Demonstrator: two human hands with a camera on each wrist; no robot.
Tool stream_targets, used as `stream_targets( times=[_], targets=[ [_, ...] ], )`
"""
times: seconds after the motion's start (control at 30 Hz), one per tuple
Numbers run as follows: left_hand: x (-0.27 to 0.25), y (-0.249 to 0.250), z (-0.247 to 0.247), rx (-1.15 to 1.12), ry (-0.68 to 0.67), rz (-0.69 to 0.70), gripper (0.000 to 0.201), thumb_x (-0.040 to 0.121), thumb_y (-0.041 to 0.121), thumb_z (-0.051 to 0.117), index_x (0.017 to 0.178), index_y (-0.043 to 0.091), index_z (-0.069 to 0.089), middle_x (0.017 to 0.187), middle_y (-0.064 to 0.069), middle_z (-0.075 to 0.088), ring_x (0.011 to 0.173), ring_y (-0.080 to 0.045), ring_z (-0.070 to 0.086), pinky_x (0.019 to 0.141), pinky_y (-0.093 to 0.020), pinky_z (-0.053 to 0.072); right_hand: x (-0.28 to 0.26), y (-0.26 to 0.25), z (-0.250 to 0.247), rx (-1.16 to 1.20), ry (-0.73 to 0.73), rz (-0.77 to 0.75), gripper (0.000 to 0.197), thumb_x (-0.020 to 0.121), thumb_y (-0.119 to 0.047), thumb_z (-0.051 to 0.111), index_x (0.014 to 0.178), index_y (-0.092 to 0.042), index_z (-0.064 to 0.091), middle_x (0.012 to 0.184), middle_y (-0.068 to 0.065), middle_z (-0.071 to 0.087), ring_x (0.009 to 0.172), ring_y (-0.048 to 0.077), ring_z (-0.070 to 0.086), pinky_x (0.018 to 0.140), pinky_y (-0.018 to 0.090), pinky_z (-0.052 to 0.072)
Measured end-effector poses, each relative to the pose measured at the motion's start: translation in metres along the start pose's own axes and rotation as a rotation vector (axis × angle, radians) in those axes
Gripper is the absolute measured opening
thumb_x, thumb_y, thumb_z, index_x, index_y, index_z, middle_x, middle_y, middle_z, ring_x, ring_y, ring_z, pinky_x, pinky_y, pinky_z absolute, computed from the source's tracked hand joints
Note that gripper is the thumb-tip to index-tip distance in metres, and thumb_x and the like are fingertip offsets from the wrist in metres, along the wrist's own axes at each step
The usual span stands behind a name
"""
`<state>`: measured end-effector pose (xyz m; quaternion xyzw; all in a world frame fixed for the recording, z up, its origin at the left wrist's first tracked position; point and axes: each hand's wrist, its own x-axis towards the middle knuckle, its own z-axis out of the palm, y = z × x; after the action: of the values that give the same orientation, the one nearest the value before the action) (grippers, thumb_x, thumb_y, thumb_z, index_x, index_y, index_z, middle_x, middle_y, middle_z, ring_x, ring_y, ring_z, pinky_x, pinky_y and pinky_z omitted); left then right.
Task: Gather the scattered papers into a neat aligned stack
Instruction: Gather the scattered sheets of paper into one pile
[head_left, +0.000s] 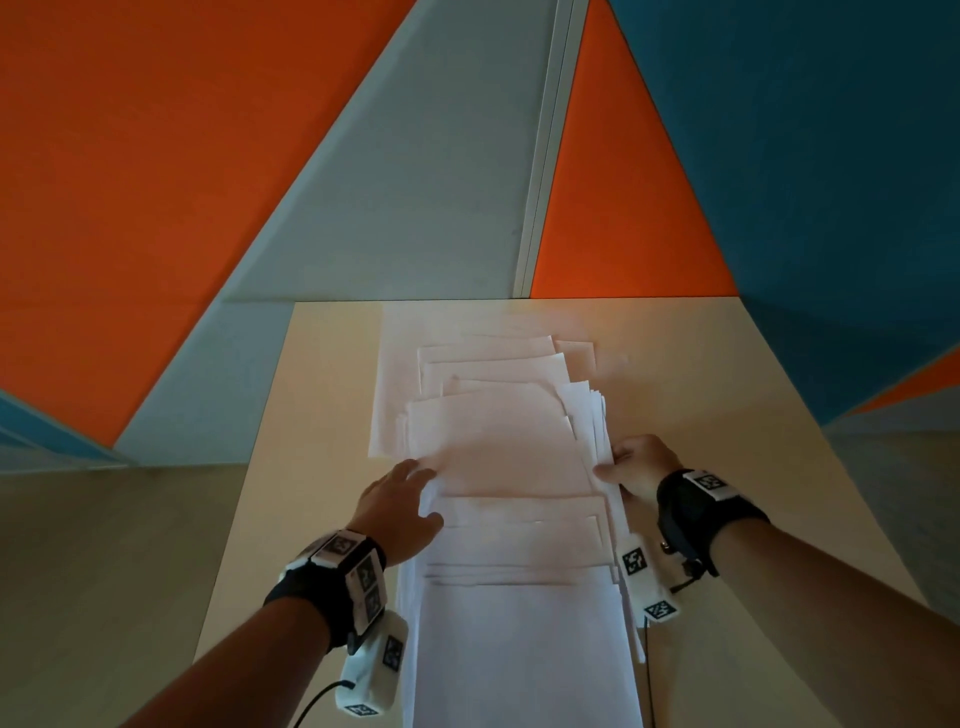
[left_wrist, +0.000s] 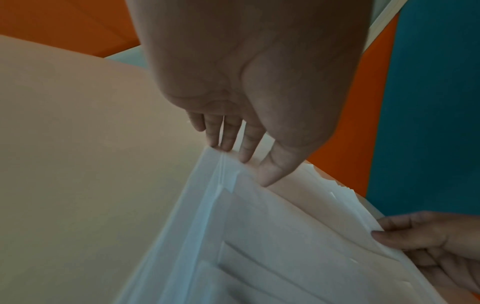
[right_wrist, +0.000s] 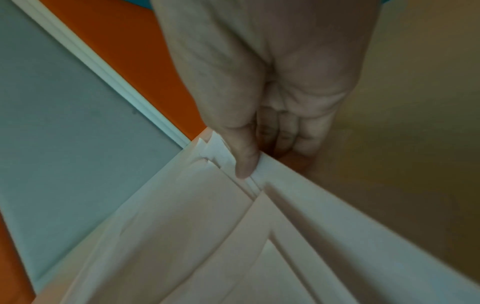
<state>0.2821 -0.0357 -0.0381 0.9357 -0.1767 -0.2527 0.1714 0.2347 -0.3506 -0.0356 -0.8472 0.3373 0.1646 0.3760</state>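
Observation:
Several white paper sheets lie overlapped in a long uneven run down the middle of the beige table, corners sticking out at the far right. My left hand is at the run's left edge. Its straight fingers touch the sheet edges and the thumb rests on top. My right hand holds the right edge, seen up close as stepped sheet edges. Its thumb presses on top and the fingers curl underneath. That hand also shows in the left wrist view.
The table stands against a wall of orange, grey and blue panels. Bare tabletop lies on both sides of the papers, wider on the right. A cable hangs from the left wrist camera near the table's front edge.

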Motion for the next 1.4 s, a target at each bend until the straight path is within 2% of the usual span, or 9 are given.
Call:
stream_targets(
  times=[0.13,0.37,0.53,0.7,0.83,1.0,1.13,1.27,1.4],
  targets=[
    [0.000,-0.004,-0.006,0.056,0.047,-0.032,0.064,0.089,0.037,0.053,0.148,0.026,0.030,0.156,0.001,0.026,0.140,-0.019,0.033,0.115,-0.038,0.023,-0.003,-0.005,0.002,-0.085,-0.011,-0.012,0.014,0.076,-0.016,0.077,0.086,-0.007,0.072,0.091,0.010,0.075,0.085,0.028,0.071,0.078,0.036,0.060],
    [0.020,-0.011,-0.013,0.068,-0.032,-0.121,0.081,0.092,0.040,0.050,0.154,0.028,-0.001,0.162,-0.002,-0.016,0.150,-0.020,-0.009,0.121,-0.042,-0.002,0.005,-0.029,-0.008,-0.377,0.089,-0.107,0.021,0.078,-0.031,0.057,0.091,-0.014,0.059,0.105,0.011,0.062,0.102,0.039,0.058,0.089,0.047,0.052],
    [0.028,-0.003,-0.015,0.027,-0.008,-0.098,0.077,0.091,0.039,0.051,0.154,0.022,0.010,0.163,-0.001,0.009,0.149,-0.017,0.015,0.121,-0.040,0.008,0.017,-0.027,0.004,-0.350,0.032,-0.063,0.058,0.072,-0.056,0.060,0.118,-0.021,0.055,0.130,0.001,0.050,0.123,0.031,0.046,0.099,0.046,0.044],
    [0.036,-0.005,-0.028,0.014,0.089,-0.106,0.073,0.091,0.037,0.052,0.152,0.024,0.015,0.160,-0.002,0.018,0.145,-0.022,0.027,0.117,-0.041,0.018,0.025,-0.035,-0.009,-0.225,0.063,-0.091,0.032,0.072,-0.028,0.066,0.098,-0.010,0.065,0.102,0.010,0.068,0.094,0.031,0.065,0.077,0.036,0.052],
    [0.043,-0.005,-0.028,0.025,-0.018,-0.089,0.078,0.092,0.039,0.051,0.154,0.023,0.005,0.163,0.001,0.003,0.150,-0.015,0.009,0.120,-0.039,0.007,0.030,-0.040,-0.011,-0.322,0.049,-0.050,0.053,0.068,-0.036,0.062,0.118,-0.020,0.059,0.119,0.010,0.060,0.110,0.035,0.057,0.092,0.041,0.050],
    [0.051,0.007,-0.035,-0.036,0.079,-0.092,0.069,0.092,0.036,0.052,0.152,0.023,0.020,0.157,-0.002,0.028,0.142,-0.022,0.032,0.115,-0.041,0.021,0.033,-0.046,-0.006,-0.154,0.002,-0.125,0.072,0.080,-0.027,0.067,0.146,-0.019,0.039,0.145,0.005,0.047,0.130,0.028,0.047,0.092,0.031,0.042],
    [0.056,-0.002,-0.039,-0.029,0.056,-0.119,0.075,0.092,0.037,0.052,0.154,0.022,0.011,0.162,-0.002,0.011,0.148,-0.020,0.020,0.118,-0.041,0.018,0.040,-0.051,-0.011,-0.200,0.079,-0.050,0.050,0.070,-0.027,0.067,0.115,-0.011,0.051,0.131,0.014,0.054,0.103,0.029,0.055,0.081,0.034,0.047],
    [0.054,0.007,-0.034,-0.047,0.065,-0.079,0.072,0.092,0.037,0.051,0.153,0.025,0.015,0.159,-0.002,0.025,0.144,-0.022,0.029,0.117,-0.039,0.022,0.042,-0.054,0.001,-0.152,0.054,-0.050,0.063,0.079,-0.019,0.066,0.139,-0.011,0.048,0.139,0.012,0.054,0.124,0.031,0.053,0.095,0.031,0.046],
    [0.054,0.010,-0.041,-0.113,0.126,-0.098,0.064,0.092,0.031,0.052,0.150,0.027,0.025,0.148,-0.009,0.043,0.133,-0.028,0.044,0.112,-0.041,0.031,0.036,-0.063,0.001,-0.055,0.015,-0.070,0.052,0.082,-0.019,0.063,0.133,-0.019,0.052,0.124,0.004,0.058,0.113,0.026,0.056,0.082,0.026,0.044]
  ],
)
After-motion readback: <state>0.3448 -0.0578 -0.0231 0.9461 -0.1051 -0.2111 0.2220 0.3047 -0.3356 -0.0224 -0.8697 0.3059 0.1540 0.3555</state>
